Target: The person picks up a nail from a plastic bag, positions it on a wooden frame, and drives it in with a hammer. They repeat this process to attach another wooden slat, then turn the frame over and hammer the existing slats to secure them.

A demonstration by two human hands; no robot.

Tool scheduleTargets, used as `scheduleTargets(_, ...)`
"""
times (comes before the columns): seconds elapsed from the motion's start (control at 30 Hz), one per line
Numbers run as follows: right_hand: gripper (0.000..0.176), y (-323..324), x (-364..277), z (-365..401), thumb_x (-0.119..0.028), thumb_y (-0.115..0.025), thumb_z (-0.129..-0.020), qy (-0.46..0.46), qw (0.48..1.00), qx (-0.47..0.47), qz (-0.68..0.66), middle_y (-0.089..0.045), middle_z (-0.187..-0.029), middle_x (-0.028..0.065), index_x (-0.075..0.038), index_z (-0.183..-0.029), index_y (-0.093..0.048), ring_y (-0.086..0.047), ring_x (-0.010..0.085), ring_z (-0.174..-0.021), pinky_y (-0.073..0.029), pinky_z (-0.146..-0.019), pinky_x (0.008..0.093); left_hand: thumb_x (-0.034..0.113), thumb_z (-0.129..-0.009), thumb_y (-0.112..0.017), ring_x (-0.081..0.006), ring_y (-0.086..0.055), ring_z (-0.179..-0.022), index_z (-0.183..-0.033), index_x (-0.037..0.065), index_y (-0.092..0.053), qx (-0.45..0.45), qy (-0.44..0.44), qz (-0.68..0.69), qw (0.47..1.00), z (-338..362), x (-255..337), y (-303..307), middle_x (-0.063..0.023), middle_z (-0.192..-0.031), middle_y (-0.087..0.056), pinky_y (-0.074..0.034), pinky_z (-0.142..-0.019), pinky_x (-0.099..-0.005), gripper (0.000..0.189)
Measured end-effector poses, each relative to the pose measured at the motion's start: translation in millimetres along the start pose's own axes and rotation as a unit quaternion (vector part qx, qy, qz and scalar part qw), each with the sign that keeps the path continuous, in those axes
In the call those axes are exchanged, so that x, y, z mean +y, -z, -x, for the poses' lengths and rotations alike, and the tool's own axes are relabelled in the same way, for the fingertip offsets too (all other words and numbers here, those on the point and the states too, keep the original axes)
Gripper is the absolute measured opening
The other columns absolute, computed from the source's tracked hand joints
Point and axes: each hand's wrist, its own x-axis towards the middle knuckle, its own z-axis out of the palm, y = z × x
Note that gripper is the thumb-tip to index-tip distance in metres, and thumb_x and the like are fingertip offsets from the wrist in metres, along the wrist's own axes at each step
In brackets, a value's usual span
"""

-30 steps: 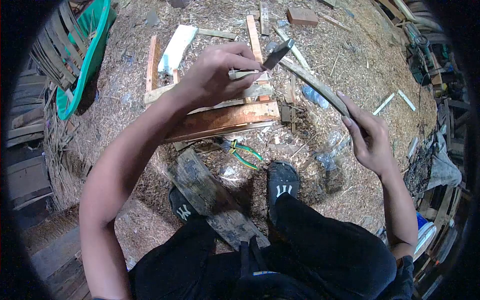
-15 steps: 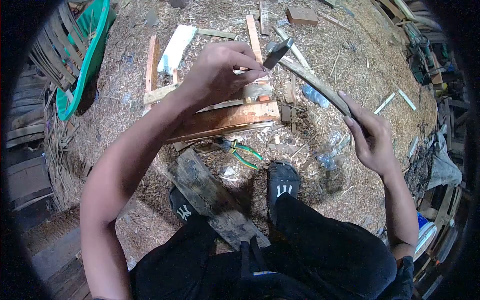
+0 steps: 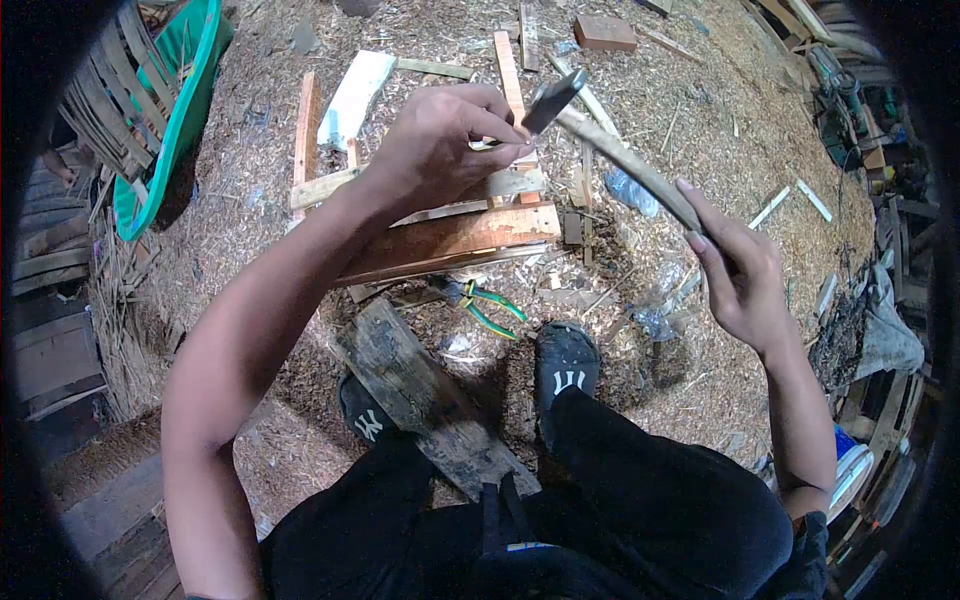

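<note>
My right hand [image 3: 740,265] is wrapped round the wooden handle of a hammer [image 3: 640,170]. The hammer's metal head is at the fingertips of my left hand [image 3: 450,135]. Those fingers are pinched together; what they hold, if anything, is too small to make out. Beneath my left hand and forearm lies a wooden frame of reddish and pale pieces [image 3: 470,232], partly hidden by them. Pliers with green and yellow handles [image 3: 490,308] rest on the ground just below the frame.
A dark weathered plank [image 3: 430,395] slants between my feet. Beyond the frame are a white block [image 3: 355,95] and a brick [image 3: 605,33]. A green tub [image 3: 205,90] stands at the upper left. Wood chips cover the ground, with a blue plastic bag [image 3: 630,192] on them.
The hammer's head has tipped slightly and shifted a little to the left, by my left fingertips. Both hands keep nearly the same place.
</note>
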Motion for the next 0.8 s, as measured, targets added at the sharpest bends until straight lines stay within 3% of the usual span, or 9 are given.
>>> scheduleTargets(0.17,0.050,0.8,-3.6,-0.6,-0.002,-0.063,-0.093,0.016,0.999,-0.003,0.029,-0.071,-0.084,0.0184,-0.009,-0.142,-0.058,-0.063,0.0286,-0.062,-0.051,-0.062,0.0381,0.011,-0.082,-0.081,-0.0181,-0.069,-0.073,-0.090,0.008,-0.080,-0.011,0.007,0.001,1.000,-0.3,-1.8,0.8,-0.0057,-0.084,-0.071,-0.052,-0.064,-0.0308,0.009)
scheduleTargets(0.27,0.050,1.7,-3.1,-0.5,-0.002,-0.064,-0.093,-0.032,0.999,-0.016,-0.007,-0.071,-0.085,0.0191,-0.010,-0.142,-0.059,-0.064,0.0281,-0.064,-0.051,-0.063,0.0383,0.012,-0.082,-0.081,-0.0175,-0.069,-0.073,-0.089,0.008,-0.080,0.001,0.001,0.006,1.000,-0.4,-3.0,-0.8,-0.0052,-0.084,-0.071,-0.052,-0.063,-0.0304,0.008)
scheduleTargets(0.37,0.050,0.7,-4.5,0.7,-0.003,-0.064,-0.093,0.018,0.998,0.060,-0.009,-0.071,-0.085,0.0190,-0.011,-0.142,-0.059,-0.065,0.0260,-0.064,-0.052,-0.063,0.0377,0.013,-0.082,-0.081,-0.0175,-0.069,-0.072,-0.087,0.008,-0.080,-0.006,0.007,0.002,1.000,0.6,-3.3,0.3,-0.0052,-0.083,-0.071,-0.052,-0.063,-0.0301,0.007)
scheduleTargets(0.43,0.050,6.0,-6.8,-2.1,-0.001,-0.063,-0.093,-0.008,0.998,-0.039,0.057,-0.072,-0.087,0.0199,-0.010,-0.142,-0.058,-0.066,0.0253,-0.065,-0.052,-0.065,0.0372,0.014,-0.082,-0.082,-0.0177,-0.069,-0.072,-0.086,0.008,-0.079,-0.018,0.006,0.000,1.000,-0.9,-3.7,0.6,-0.0053,-0.083,-0.071,-0.052,-0.062,-0.0300,0.008)
scheduleTargets(0.47,0.050,5.2,-5.5,-1.5,-0.001,-0.063,-0.093,-0.009,0.998,-0.037,0.057,-0.072,-0.087,0.0199,-0.010,-0.142,-0.058,-0.066,0.0253,-0.065,-0.052,-0.065,0.0372,0.014,-0.082,-0.082,-0.0180,-0.069,-0.072,-0.086,0.007,-0.079,-0.010,-0.002,-0.004,1.000,-1.6,-4.3,-0.1,-0.0054,-0.083,-0.071,-0.052,-0.063,-0.0298,0.008)
scheduleTargets(0.53,0.050,0.7,-1.0,0.2,0.001,-0.062,-0.093,-0.013,1.000,0.006,-0.014,-0.072,-0.092,0.0211,-0.008,-0.142,-0.058,-0.068,0.0270,-0.067,-0.053,-0.068,0.0364,0.014,-0.083,-0.081,-0.0182,-0.069,-0.073,-0.086,0.007,-0.079,-0.001,-0.006,-0.009,1.000,-0.9,-3.7,-0.1,-0.0056,-0.083,-0.071,-0.052,-0.063,-0.0297,0.009)
scheduleTargets(0.67,0.046,-3.8,4.5,-0.3,0.000,-0.058,-0.095,0.026,0.998,0.054,-0.023,-0.073,-0.102,0.0217,-0.001,-0.141,-0.057,-0.067,0.0244,-0.071,-0.052,-0.068,0.0349,0.016,-0.085,-0.080,-0.0191,-0.069,-0.076,-0.089,0.005,-0.078,-0.005,0.006,0.010,1.000,-1.4,-3.1,3.0,-0.0062,-0.085,-0.071,-0.053,-0.067,-0.0295,0.012)
scheduleTargets(0.73,0.050,-6.8,10.0,-1.3,0.002,-0.062,-0.091,0.080,0.993,0.083,-0.001,-0.069,-0.083,0.0190,-0.008,-0.141,-0.059,-0.063,0.0257,-0.063,-0.051,-0.065,0.0373,0.016,-0.086,-0.079,-0.0193,-0.069,-0.079,-0.090,0.004,-0.078,-0.020,0.011,0.016,1.000,-2.7,-2.4,7.8,-0.0067,-0.088,-0.071,-0.053,-0.070,-0.0296,0.013)
scheduleTargets(0.8,0.051,-4.0,7.1,1.6,0.002,-0.062,-0.091,0.043,0.997,0.059,-0.014,-0.068,-0.080,0.0181,-0.008,-0.141,-0.059,-0.062,0.0250,-0.062,-0.051,-0.064,0.0369,0.016,-0.089,-0.076,-0.0180,-0.068,-0.086,-0.099,0.003,-0.077,-0.077,0.070,0.066,0.992,-3.9,-2.6,14.1,-0.0065,-0.091,-0.071,-0.053,-0.075,-0.0290,0.016)
